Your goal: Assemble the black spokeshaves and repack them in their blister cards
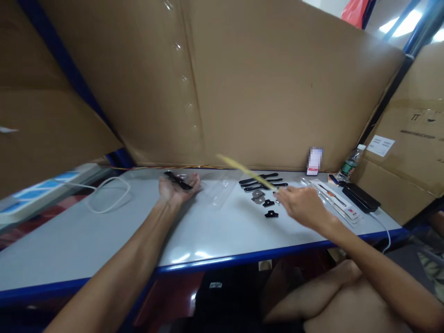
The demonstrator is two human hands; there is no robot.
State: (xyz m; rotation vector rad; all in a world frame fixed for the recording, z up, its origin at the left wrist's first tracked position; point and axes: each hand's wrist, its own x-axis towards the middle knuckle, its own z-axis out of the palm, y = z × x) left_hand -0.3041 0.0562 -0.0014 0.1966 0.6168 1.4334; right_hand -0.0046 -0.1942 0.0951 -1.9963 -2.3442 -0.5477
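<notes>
My left hand point(169, 192) is turned palm up above the left half of the table, with its fingers curled around a short black bar-like piece point(178, 181). My right hand point(302, 206) is closed on one end of a long, thin yellow strip point(244, 171), which slants up to the left and is blurred. Just left of the right hand lie several black handle-like pieces point(262, 181), grey metal plates point(258, 197) and two small black T-shaped parts point(271, 214). Clear plastic bags point(218, 189) lie flat between the hands.
Cardboard walls point(263, 92) enclose the table point(215, 240). A phone point(314, 162) leans at the back, near a bottle point(352, 162), a black case point(360, 196) and packaged tools point(335, 199). A power strip point(45, 189) with a white cable point(99, 210) is at left.
</notes>
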